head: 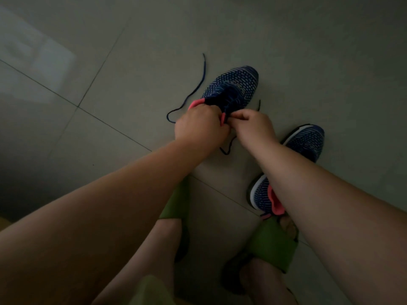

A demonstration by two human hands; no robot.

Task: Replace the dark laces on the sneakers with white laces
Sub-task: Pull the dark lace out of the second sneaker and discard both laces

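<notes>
- Left hand point(199, 124) grips the heel collar of the far sneaker point(231, 86), fingers curled around its pink rim
- Right hand point(253, 126) pinches the dark lace point(198, 84) at the tongue
- Lace trails left and far across the floor point(132, 62), open tiles all round
- Second sneaker point(304, 144) lies near right, under the right forearm

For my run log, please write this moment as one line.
step: unlacing | left hand: holds far sneaker | right hand: pinches dark lace
</notes>
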